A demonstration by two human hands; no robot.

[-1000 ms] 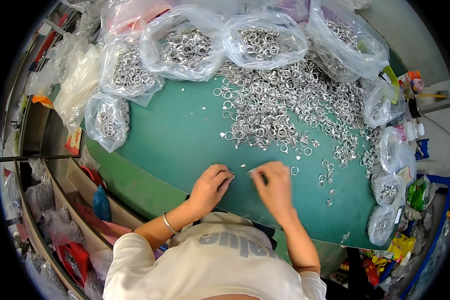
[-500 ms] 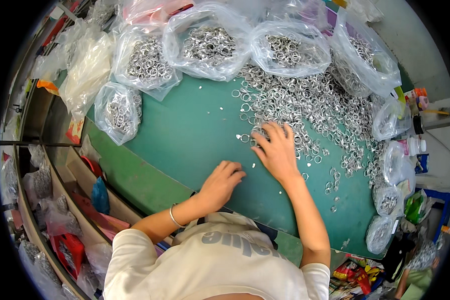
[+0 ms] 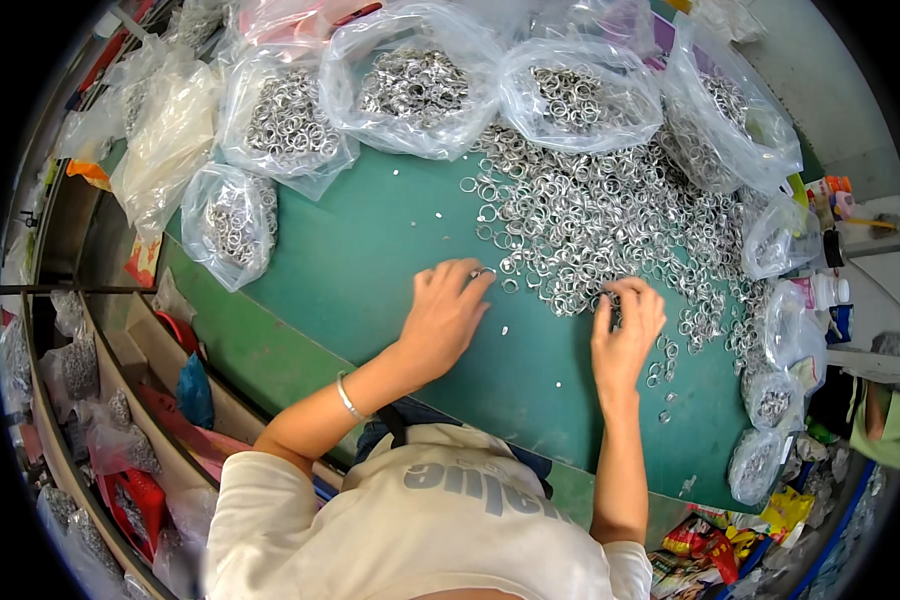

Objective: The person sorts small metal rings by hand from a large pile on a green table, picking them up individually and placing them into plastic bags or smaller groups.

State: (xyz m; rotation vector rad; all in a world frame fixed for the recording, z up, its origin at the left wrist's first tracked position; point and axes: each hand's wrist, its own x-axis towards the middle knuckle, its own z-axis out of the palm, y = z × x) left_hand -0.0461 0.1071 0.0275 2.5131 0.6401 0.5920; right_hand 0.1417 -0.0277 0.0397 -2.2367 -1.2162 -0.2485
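Note:
A large heap of silver metal rings spreads over the green tabletop. At its near left edge my left hand is closed, with a small metal ring pinched at the fingertips. My right hand reaches the near edge of the heap. Its thumb and curled fingers close around a ring there, partly hidden by the fingers. A few rings lie loose to the right of that hand. Small whitish bits are scattered on the table between my hands.
Clear plastic bags of rings line the far edge, among them a wide open bag and a smaller bag at left. More bags line the right edge. Compartments with bagged parts stand to my left. A person's green clothing shows far right.
My left hand has moved forward to the heap's edge and pinched a ring. My right hand has shifted right and slightly nearer me, its spread fingers now curled. Rings near the heap's left edge have shifted.

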